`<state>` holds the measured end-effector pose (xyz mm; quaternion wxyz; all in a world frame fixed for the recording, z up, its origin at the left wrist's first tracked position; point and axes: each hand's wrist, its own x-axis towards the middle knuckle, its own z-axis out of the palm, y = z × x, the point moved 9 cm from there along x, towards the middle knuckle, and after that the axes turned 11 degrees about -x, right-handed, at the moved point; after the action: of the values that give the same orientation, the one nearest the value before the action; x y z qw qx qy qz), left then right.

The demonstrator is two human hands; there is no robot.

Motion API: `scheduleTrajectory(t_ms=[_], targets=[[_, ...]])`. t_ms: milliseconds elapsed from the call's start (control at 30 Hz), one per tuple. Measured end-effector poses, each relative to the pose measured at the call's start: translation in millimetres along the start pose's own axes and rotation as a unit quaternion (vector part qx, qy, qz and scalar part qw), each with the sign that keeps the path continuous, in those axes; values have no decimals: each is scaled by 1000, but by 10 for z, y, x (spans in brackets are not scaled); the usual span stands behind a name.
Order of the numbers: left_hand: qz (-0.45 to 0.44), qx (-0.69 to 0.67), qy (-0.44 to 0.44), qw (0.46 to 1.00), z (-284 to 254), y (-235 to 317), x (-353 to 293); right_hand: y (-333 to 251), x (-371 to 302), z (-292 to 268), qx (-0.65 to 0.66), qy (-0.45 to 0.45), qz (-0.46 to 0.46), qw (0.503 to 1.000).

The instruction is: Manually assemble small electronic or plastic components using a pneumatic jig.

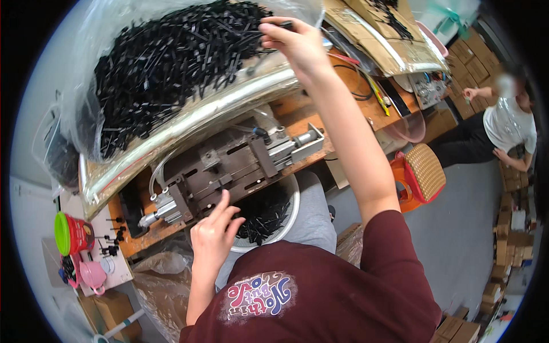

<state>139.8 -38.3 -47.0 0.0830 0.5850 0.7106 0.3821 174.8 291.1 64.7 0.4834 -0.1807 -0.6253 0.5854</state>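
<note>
My left hand (213, 233) is at the front edge of a dark metal clamping fixture (229, 166). Its index finger points at the small block in the fixture's middle, and the thumb stands apart with nothing seen in the hand. Stretched out to the far side, my right hand (297, 47) has its fingers bent together over the right end of a heap of thin black plastic parts (177, 63). A short black part (286, 25) shows at those fingers; the rest of it is hidden.
A white basket (296, 212) with black parts sits at my lap, below the fixture. Air cylinders (166, 208) and tubes flank the fixture on the wooden bench (134, 243). Right of the bench stands an orange stool (409, 186); farther off is another person (503, 123).
</note>
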Motion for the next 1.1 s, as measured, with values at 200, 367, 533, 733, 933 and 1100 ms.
scheduleTrajectory(t_ms=[200,367,533,733,933,1100], targets=[[-101,-284,-61,952,37,75,-3,-244,-653,283,-47,29,-58,997],[-150,-591,-17,793,132,16,283,-220,-1211,545,-123,4,-115,986],[-211,-781,62,585,178,6,422,-447,-2097,898,-269,-82,-359,890],[-181,-802,23,569,190,-82,320,-364,-2535,963,-315,-142,-437,831],[-228,-705,78,667,124,-248,204,-239,-2565,903,-295,-265,-306,865],[-193,-610,140,756,21,-325,139,-322,-2568,924,-312,-263,-291,866]])
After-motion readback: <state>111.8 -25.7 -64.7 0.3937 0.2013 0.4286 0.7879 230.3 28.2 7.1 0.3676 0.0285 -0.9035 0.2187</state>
